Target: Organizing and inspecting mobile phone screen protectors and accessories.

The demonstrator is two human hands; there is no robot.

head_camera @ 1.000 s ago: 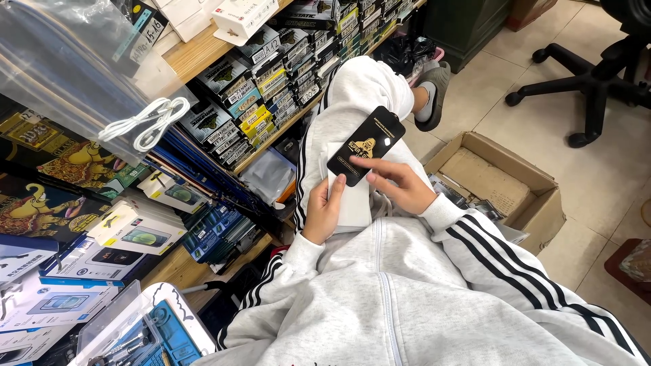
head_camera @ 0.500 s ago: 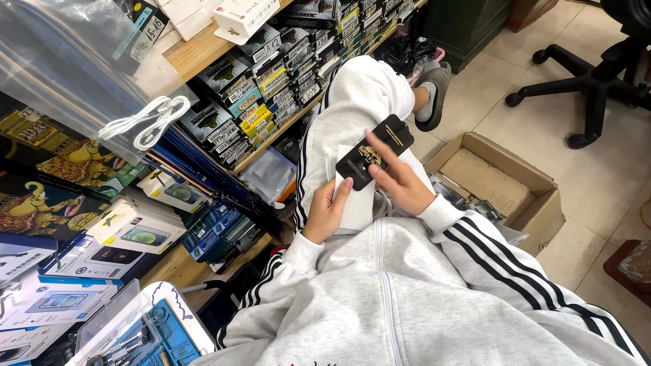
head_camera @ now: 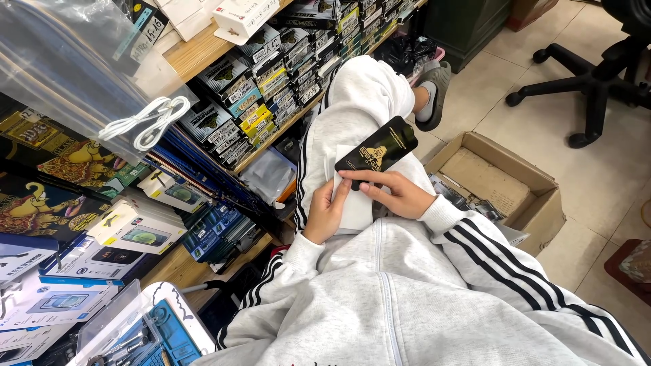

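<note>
The person sits with one knee raised; both hands rest on the thigh of the grey track trousers (head_camera: 352,115). The left hand (head_camera: 327,211) lies with its fingers curved around the near left edge of a white packet (head_camera: 352,203), apparently holding it against the leg. The right hand (head_camera: 397,194) pinches the near end of a black packet (head_camera: 377,151) between thumb and fingers. The black packet lies directly beyond the right hand, overlapping the white packet's far part. Its long axis runs from the fingertips up and to the right, toward the knee. The right hand is the nearer one. Beyond, to the right, an open cardboard box (head_camera: 536,196) stands on the floor.
</note>
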